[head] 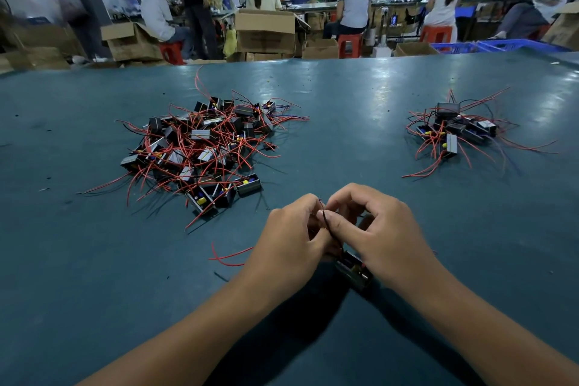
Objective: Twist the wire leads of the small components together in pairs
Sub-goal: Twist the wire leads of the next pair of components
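My left hand [293,240] and my right hand [372,229] meet at the table's near middle. Between their fingertips both pinch thin dark and red wire leads [326,221]. The leads run down to a small black component [354,269] that lies under my right hand, partly hidden. Two of its red leads [228,257] trail out to the left on the table. A big heap of black components with red wires [203,144] lies at the left. A smaller heap [457,131] lies at the far right.
The teal table [94,260] stretches far ahead to its back edge. Beyond it stand cardboard boxes [264,31], red stools and blue crates [501,45], with several people seated at other benches.
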Demonstrator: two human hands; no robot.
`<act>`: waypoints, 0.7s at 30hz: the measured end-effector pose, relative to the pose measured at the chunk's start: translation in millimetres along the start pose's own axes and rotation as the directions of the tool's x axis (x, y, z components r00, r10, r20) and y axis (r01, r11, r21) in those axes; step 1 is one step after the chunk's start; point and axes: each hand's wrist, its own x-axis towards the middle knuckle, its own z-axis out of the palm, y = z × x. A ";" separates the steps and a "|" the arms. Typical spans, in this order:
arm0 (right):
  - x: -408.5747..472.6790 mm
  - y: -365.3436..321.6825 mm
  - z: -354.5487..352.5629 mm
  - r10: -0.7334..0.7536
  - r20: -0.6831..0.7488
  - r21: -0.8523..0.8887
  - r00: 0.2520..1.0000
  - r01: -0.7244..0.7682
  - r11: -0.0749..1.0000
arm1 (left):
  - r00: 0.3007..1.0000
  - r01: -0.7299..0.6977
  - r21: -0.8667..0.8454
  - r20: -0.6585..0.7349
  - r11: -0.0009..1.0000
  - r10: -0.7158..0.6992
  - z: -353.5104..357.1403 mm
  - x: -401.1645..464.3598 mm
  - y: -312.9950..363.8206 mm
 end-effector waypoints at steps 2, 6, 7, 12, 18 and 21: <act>0.3 0.7 0.9 -0.014 -0.022 -0.031 1.000 0.013 0.999 | 0.999 -0.039 0.041 0.003 0.998 0.039 -0.3 -1.5 1.8; 0.0 0.5 0.3 -0.019 -0.055 -0.058 0.998 0.016 0.998 | 0.984 -0.159 0.189 -0.055 0.969 0.172 -3.4 -5.5 8.1; -0.1 0.3 0.1 -0.017 -0.058 -0.058 0.998 0.014 0.998 | 0.976 -0.190 0.231 -0.058 0.954 0.208 -4.8 -6.2 9.8; -0.6 -0.8 0.5 -0.005 -0.053 -0.080 0.999 0.000 0.997 | 0.957 -0.277 0.382 0.028 0.882 0.288 -15.1 -4.4 13.0; 0.2 0.9 -0.6 0.067 -0.043 -0.106 0.997 -0.071 0.992 | 0.918 -0.397 0.363 0.154 0.843 0.366 -23.8 -4.2 14.4; 0.3 -0.2 -1.6 0.070 -0.024 -0.090 0.997 -0.072 0.993 | 0.908 -0.403 0.387 0.057 0.830 0.414 -22.2 -3.5 13.4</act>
